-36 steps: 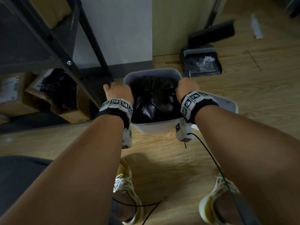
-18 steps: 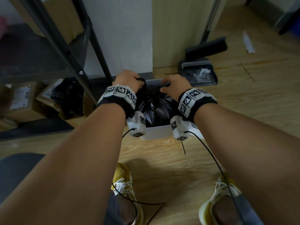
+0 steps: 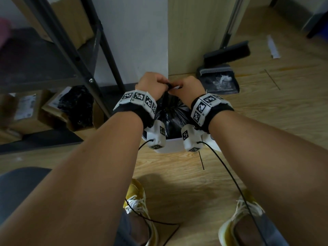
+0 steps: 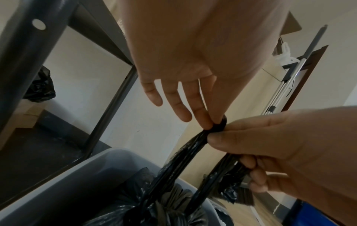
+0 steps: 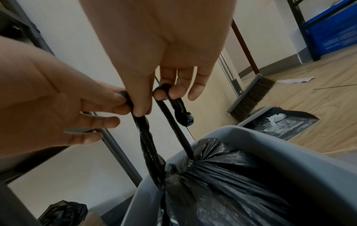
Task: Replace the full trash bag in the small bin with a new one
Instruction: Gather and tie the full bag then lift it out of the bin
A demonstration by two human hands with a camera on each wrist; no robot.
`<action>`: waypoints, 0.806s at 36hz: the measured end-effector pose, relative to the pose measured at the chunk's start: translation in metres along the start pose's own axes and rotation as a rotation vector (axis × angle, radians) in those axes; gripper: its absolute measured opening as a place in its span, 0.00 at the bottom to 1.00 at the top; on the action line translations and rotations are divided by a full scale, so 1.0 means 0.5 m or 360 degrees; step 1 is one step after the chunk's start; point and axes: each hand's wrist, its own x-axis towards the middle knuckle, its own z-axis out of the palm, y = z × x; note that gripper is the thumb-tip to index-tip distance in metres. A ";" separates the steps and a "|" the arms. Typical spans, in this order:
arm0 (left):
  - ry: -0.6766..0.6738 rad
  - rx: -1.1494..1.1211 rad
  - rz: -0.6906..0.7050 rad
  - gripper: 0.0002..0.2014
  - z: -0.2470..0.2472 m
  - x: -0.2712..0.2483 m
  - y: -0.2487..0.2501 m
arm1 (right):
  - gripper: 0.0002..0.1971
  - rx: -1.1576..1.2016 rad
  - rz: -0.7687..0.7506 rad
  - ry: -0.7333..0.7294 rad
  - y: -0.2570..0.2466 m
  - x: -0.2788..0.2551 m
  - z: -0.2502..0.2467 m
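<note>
The full black trash bag [image 3: 173,112] sits inside the small grey bin [image 5: 280,146] on the wooden floor [image 3: 177,174], its top gathered into two twisted strips. The left hand [image 3: 152,84] pinches one strip between thumb and fingers [image 4: 204,119], the other fingers spread loosely. The right hand [image 3: 188,87] has its fingers [image 5: 164,91] curled round the second strip, thumb pressing the first. Both hands meet just above the bin. A broom [image 3: 227,52] and dustpan [image 3: 218,80] stand near the wall, beside a dark metal shelf [image 3: 74,59].
</note>
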 end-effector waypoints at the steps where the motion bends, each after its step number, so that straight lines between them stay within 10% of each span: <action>1: 0.0000 -0.0004 0.0008 0.08 0.001 0.001 0.000 | 0.14 -0.0023 0.0004 -0.0001 0.000 0.000 -0.003; 15: -0.0124 0.0610 -0.0156 0.13 0.024 0.005 -0.031 | 0.24 0.0027 0.0129 0.0176 0.024 0.016 -0.005; 21: -0.0310 0.0813 -0.0283 0.16 0.078 0.013 -0.043 | 0.06 0.0121 0.0148 0.0161 0.027 0.015 -0.009; 29: -0.0305 0.0793 -0.0375 0.15 0.115 0.042 -0.057 | 0.07 0.0095 0.0213 0.0140 0.031 0.019 -0.020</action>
